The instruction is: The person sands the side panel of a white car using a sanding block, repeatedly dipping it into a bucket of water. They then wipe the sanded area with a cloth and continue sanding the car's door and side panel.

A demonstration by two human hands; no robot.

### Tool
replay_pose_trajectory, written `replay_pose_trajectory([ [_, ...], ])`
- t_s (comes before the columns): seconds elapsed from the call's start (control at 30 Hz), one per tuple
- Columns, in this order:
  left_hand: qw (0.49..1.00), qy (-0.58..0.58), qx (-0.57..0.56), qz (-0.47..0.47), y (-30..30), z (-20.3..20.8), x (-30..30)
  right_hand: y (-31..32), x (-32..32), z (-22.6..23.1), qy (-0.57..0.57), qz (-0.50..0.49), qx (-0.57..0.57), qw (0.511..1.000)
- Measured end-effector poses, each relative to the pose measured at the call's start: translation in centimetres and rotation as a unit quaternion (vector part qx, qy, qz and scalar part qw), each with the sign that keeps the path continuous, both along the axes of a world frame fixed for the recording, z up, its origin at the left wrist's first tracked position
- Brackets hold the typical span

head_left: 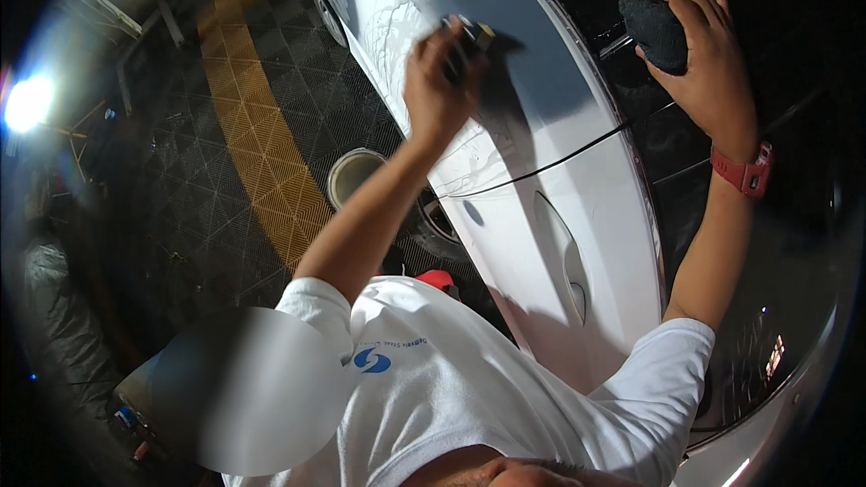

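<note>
My left hand (439,81) is closed round a small dark block (465,50) with a yellow edge, at the side of a white car (595,225). Its fingers hide most of the block. Beneath and beyond it, the car's panel shows a dull grey patch (541,54) and wet, whitish streaks (406,13). Over the dark glossy upper part of the car, my right hand (708,59) grips a rounded black sponge (651,25), fingers curled over its far side. A red watch band (741,173) circles the right wrist.
Beside the car, a pale-rimmed bucket (336,182) stands on dark floor tiles (194,207) crossed by a yellow-brown strip (257,126). A bright lamp (30,105) shines at the far left. The car's door handle (577,284) lies close to my body.
</note>
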State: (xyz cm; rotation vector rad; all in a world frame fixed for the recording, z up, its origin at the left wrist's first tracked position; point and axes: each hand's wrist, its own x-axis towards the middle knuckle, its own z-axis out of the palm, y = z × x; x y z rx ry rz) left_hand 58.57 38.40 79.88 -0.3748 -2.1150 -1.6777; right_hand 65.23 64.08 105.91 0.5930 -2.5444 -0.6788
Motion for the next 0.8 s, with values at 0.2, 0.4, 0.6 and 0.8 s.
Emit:
replay_pose_trajectory([
  [0.2,0.999,0.040,0.018,0.002,-0.8,0.0,-3.5,-4.7,0.3,1.9,-0.039,-0.007,-0.077,0.996],
  [0.4,0.996,0.082,0.030,0.027,3.7,-4.3,8.7,-8.6,3.0,3.0,-0.005,-0.058,-0.067,0.996],
  [0.6,0.998,0.039,0.027,0.051,3.4,-1.6,7.1,-8.7,4.1,2.2,0.015,-0.069,-0.051,0.996],
  [0.8,0.997,0.071,0.013,0.031,4.4,-2.4,13.9,-8.7,3.5,2.3,-0.024,-0.059,-0.072,0.995],
])
